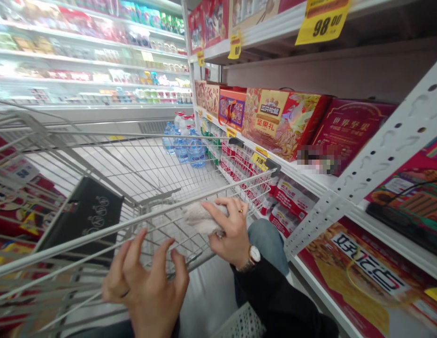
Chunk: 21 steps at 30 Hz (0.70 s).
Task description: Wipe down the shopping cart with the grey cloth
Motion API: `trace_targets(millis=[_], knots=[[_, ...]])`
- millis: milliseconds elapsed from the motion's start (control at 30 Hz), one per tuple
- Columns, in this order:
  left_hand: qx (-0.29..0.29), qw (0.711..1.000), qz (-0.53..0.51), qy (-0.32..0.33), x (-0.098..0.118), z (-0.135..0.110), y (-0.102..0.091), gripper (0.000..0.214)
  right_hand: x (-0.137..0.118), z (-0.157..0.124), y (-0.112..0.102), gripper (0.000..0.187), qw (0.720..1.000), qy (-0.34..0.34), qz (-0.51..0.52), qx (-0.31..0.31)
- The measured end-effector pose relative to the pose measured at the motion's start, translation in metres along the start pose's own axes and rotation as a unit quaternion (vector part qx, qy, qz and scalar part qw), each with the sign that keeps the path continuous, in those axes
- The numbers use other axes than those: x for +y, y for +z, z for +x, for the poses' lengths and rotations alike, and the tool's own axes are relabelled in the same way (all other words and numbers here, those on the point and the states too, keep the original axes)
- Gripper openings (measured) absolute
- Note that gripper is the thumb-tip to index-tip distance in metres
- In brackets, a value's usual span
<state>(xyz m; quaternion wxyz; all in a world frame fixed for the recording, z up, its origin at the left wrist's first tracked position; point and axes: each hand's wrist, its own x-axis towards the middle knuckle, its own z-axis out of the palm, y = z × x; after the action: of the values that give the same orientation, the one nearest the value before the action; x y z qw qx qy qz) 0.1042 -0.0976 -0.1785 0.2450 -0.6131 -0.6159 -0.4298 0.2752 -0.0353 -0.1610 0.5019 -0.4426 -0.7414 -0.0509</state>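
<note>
My right grip (230, 232) pinches a pale crumpled bag (202, 218) against the top rail of the shopping cart (80, 245). My left grip (144, 281) is spread, fingers curled and holding nothing, just on my side of that rail. Bottled water (186, 145) stands beyond the cart's far end.

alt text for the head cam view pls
Two hands are at the top rail of a wire shopping cart in a supermarket aisle: the right hand, wearing a wristwatch, grips a pale soft bundle, and the left hand is open nearby. Red nut gift boxes line the shelf at right, with bottled water beyond the cart.
</note>
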Motion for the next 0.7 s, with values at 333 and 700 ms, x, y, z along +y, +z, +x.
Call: trace_targets(millis=[333,700], knots=[[-0.015,1.000,-0.006,0.021,-0.007,-0.005,0.002,0.025,-0.025,-0.003,0.013,0.071,0.996,-0.077,0.015,-0.044],[-0.040,0.999,-0.005,0.012,-0.007,0.008,-0.012,0.018,0.007,-0.007,-0.002,0.067,0.998,0.053,-0.018,0.030]])
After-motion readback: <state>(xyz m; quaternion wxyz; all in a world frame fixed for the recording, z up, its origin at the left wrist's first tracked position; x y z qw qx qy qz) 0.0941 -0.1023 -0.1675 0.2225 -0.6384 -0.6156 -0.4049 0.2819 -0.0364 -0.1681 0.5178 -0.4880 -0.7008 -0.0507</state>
